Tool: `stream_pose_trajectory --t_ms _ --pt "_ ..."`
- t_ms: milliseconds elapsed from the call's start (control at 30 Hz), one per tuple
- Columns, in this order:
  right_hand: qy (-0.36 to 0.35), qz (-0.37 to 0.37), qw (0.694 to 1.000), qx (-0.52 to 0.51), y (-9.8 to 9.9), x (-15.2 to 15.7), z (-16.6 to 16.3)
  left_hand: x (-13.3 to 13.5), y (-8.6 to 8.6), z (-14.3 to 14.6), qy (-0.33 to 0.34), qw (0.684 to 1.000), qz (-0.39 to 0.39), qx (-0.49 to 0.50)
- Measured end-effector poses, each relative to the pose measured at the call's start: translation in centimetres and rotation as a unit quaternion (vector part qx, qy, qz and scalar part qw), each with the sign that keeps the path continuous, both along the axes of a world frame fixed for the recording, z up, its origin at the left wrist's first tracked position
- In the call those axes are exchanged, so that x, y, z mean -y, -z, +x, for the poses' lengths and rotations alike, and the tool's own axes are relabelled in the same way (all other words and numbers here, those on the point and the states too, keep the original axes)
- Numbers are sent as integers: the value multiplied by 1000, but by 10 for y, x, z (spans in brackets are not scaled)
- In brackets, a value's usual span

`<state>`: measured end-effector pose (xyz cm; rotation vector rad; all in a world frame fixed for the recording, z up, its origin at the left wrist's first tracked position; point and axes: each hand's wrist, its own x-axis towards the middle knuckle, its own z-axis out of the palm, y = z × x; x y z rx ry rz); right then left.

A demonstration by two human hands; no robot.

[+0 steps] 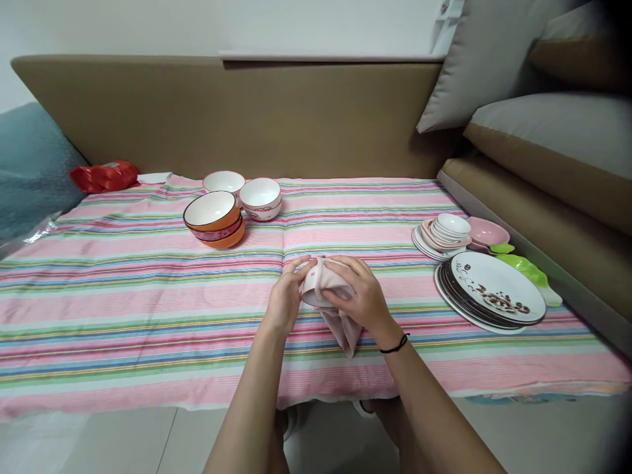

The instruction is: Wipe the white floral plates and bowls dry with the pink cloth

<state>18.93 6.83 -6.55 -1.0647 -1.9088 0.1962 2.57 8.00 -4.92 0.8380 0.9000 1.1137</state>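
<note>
Just above the striped cloth, my left hand grips a white bowl with a thin red rim, tilted on its side. My right hand is closed round a pale pink cleaning cloth, pressing it against the bowl's side and rim. A loose end of the cleaning cloth hangs below the bowl. Part of the bowl is hidden by the cleaning cloth and fingers.
Orange and pink bowls and white bowls stand stacked at the back left. On the right are large plates, small white dishes, a pink bowl and a green leaf-shaped dish. A red bundle lies far left.
</note>
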Motion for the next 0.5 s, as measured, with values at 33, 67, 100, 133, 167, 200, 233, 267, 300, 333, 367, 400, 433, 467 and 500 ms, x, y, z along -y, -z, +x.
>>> stream_pose_trajectory --t_ms 33,67,100,133,167,200,233,267,300,333,367,400,433,467,500 --pt "-15 -1 1000 1 -1 1 0 0 0 1 -10 1000 2 -22" --pt "-30 -2 1000 -2 -2 2 0 0 0 3 -15 998 14 -56" --pt "-43 -5 999 -11 -3 3 0 0 1 4 -14 995 33 -92" --pt "-50 -12 998 -26 -3 4 -1 0 2 5 -7 991 50 -122" --pt "-49 -20 997 -48 -4 4 -1 0 4 6 1 988 64 -144" --pt "-39 -32 996 -73 -3 4 -2 1 6 7 7 985 75 -158" --pt "-23 -43 994 -98 -2 4 -2 1 7 9 8 982 87 -166" --pt "-3 -52 992 -117 -1 4 -2 2 9 11 5 980 101 -172" --pt "20 -57 990 -128 0 3 -2 3 9 12 -1 977 118 -179" --pt "45 -57 989 -130 0 3 -2 4 10 14 -10 973 136 -188" --pt "71 -54 988 -126 1 3 -2 4 10 16 -16 969 153 -195" --pt "97 -46 987 -120 1 3 -3 4 10 17 -22 966 166 -198" --pt "117 -37 986 -113 1 3 -3 4 10 18 -26 964 175 -198" --pt "129 -31 985 -106 0 4 -3 2 10 18 -31 964 181 -193" --pt "131 -29 986 -100 -1 5 -3 1 11 18 -36 965 182 -184"
